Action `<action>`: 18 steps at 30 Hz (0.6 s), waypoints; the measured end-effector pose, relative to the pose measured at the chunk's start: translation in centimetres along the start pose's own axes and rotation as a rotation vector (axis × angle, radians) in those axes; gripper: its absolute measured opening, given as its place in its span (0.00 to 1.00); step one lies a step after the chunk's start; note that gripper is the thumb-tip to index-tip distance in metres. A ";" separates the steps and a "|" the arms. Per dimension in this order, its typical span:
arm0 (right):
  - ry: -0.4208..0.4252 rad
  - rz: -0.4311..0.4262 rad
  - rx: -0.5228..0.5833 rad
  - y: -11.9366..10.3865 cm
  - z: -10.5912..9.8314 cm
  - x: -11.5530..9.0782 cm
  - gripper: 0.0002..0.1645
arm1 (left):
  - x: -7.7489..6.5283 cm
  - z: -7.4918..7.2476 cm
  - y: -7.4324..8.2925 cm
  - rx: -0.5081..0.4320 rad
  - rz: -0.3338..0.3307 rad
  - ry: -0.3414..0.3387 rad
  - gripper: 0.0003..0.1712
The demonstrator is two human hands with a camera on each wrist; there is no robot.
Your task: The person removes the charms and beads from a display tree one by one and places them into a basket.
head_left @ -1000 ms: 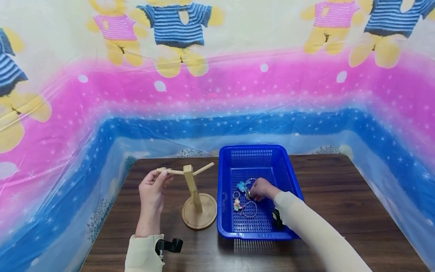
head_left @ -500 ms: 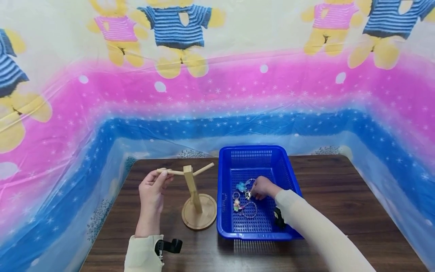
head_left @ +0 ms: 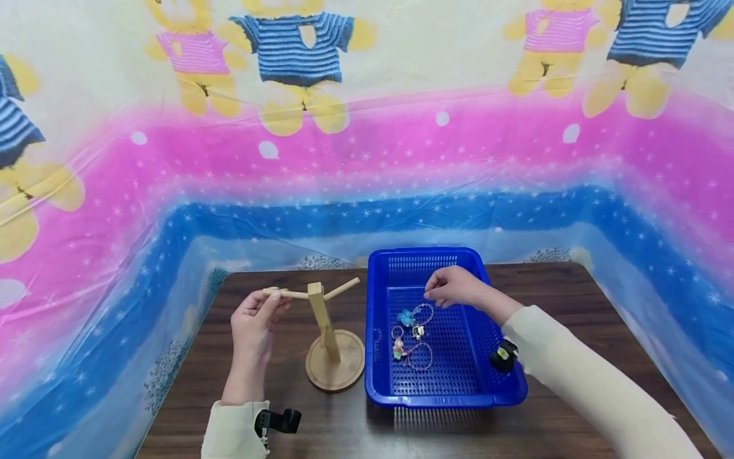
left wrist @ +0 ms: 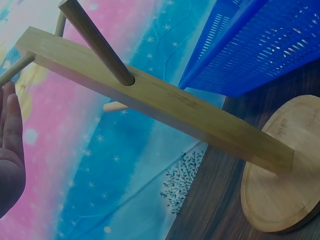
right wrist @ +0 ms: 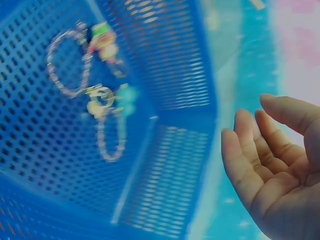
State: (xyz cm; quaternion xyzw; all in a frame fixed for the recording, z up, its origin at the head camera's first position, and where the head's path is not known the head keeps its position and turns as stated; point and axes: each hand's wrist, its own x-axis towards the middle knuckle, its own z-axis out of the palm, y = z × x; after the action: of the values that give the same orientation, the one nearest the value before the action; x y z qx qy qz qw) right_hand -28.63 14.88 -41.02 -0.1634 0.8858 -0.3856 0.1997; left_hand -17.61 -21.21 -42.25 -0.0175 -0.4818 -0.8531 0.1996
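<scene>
My left hand (head_left: 252, 335) pinches the end of the left peg of a wooden peg stand (head_left: 323, 322) with a square post and a round base. My right hand (head_left: 461, 288) is above the blue plastic basket (head_left: 447, 401); the right wrist view shows its fingers (right wrist: 240, 162) loosely bent with nothing between them. On the basket floor lie a keychain with a blue charm (head_left: 405, 318), one with a small colourful figure (head_left: 398, 348), and a small pale charm (head_left: 418, 332). Beaded loops (head_left: 421, 368) lie joined to or touching the charms.
Both the stand and the basket rest on a dark wood table (head_left: 573, 331), the stand just left of the basket. Another peg (head_left: 343, 289) points right toward the basket's rim. A patterned cloth (head_left: 355, 210) hangs behind and at both sides.
My right hand has let go of the small pale charm and moved up and slightly right, away from the basket floor. My left hand keeps its hold on the peg.
</scene>
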 end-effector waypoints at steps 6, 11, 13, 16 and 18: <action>0.041 -0.091 0.030 -0.6 -1.2 -4.5 0.16 | 0.3 0.0 0.7 0.062 -0.030 -0.024 0.16; 0.080 -0.135 0.098 0.4 -0.7 -8.2 0.16 | 0.2 -0.4 1.3 0.139 -0.038 -0.045 0.16; 0.105 -0.130 0.122 1.1 -0.3 -9.5 0.16 | 0.2 -0.7 1.4 0.165 -0.039 -0.073 0.17; 0.151 -0.118 0.159 2.3 0.2 -11.5 0.17 | 0.1 -1.6 2.1 0.235 -0.047 -0.140 0.17; 0.213 -0.099 0.151 3.2 0.4 -12.8 0.18 | 0.0 -2.4 3.1 0.353 -0.066 -0.184 0.18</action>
State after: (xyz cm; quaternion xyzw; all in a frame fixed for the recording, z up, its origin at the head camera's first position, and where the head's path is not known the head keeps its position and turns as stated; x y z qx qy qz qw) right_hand -17.81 22.41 -40.71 -0.1494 0.8613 -0.4758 0.0972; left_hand -16.16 -24.60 -41.03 -0.0441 -0.6402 -0.7565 0.1266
